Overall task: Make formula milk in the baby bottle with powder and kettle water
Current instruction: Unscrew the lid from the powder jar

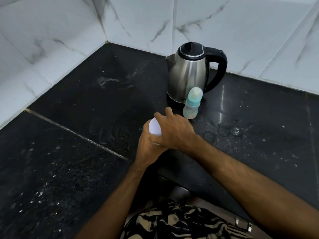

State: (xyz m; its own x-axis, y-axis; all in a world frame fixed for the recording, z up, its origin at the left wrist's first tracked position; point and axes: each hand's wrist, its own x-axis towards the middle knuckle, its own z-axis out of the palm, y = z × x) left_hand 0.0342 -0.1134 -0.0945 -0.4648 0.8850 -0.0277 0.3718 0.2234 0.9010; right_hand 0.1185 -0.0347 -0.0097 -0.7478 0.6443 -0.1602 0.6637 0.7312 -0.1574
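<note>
A white container with a pale lid (155, 128), probably the powder, is held over the black counter. My left hand (146, 149) wraps its body from below. My right hand (174, 131) grips over its lid from the right. Most of the container is hidden by both hands. The baby bottle (192, 105), clear with a teal collar and a cap on, stands upright just behind my right hand. Behind it is the steel kettle (188, 71) with a black lid and handle, spout pointing left.
The black stone counter (69, 161) fills a corner under white marble wall tiles (51, 40). Water smears and droplets (224, 131) lie right of my hands, and white specks dot the counter at left. The counter's front edge runs below my forearms.
</note>
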